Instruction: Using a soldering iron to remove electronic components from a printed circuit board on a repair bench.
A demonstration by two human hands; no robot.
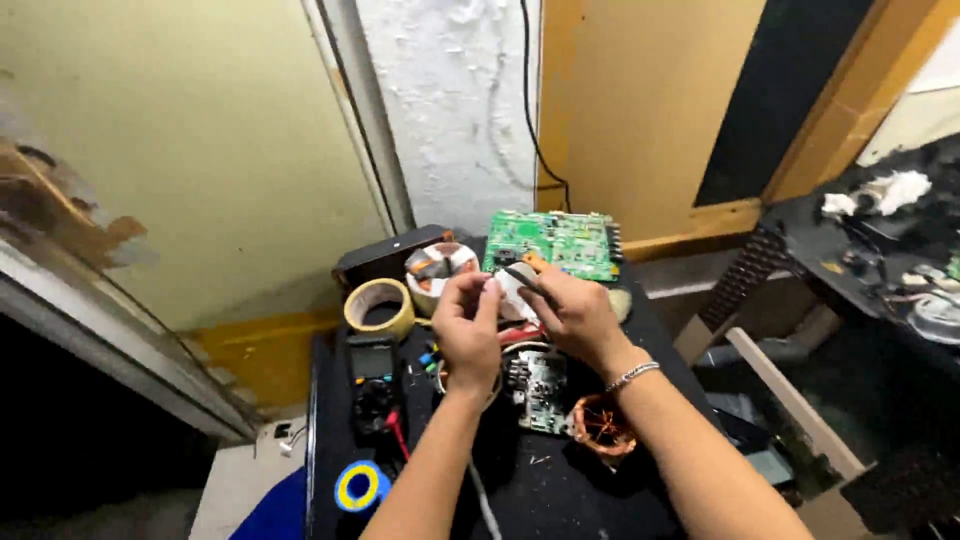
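A blue-and-yellow tape roll [358,487] is lying at the near edge of a black workbench [560,495], with a black multimeter [373,378] just beyond it on the left and a copper-wound coil [603,425] sitting on the right beside a small circuit board [538,390]. Above these, both forearms are reaching in and meeting at mid-bench. The left hand [467,325] is pinching the edge of a small white piece [510,293] between thumb and fingertips, while the right hand [572,312] is closing around a slim dark tool with an orange handle [530,276], its long axis slanting up and left across the white piece. The piece is sitting between the two hands, touching both. Farther back, a roll of masking tape [380,307], a round tub of parts [441,270] and a green circuit board [553,243] are resting against the wall.
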